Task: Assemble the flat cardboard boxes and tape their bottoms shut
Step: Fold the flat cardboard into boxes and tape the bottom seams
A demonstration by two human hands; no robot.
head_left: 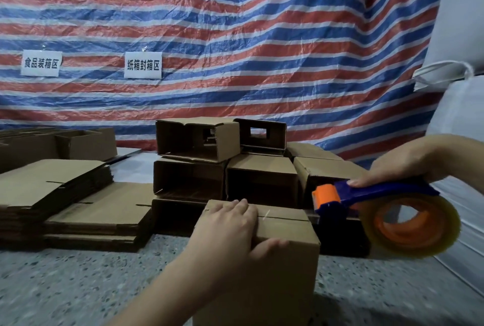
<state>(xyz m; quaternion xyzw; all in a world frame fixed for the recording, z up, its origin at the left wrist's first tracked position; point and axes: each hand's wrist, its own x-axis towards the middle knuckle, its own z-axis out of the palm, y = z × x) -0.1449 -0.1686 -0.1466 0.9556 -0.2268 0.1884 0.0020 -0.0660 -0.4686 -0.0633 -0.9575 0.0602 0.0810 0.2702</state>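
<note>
A folded-up cardboard box (pixel 285 252) stands on the floor in front of me, its closed flaps facing up with the seam across the top. My left hand (pixel 230 223) presses on those flaps, fingers on top and thumb down the near side. My right hand (pixel 403 166) grips a blue and orange tape dispenser (pixel 366 200) holding a roll of clear tape (pixel 411 223). The dispenser's orange head hovers just past the box's right edge, near the seam.
Several assembled boxes (pixel 225 163) are piled behind, open sides toward me. Stacks of flat cardboard (pixel 65 194) lie at the left on the speckled floor (pixel 78 286). A striped tarp (pixel 235 37) with two paper signs hangs behind. White sacks (pixel 461 116) stand at right.
</note>
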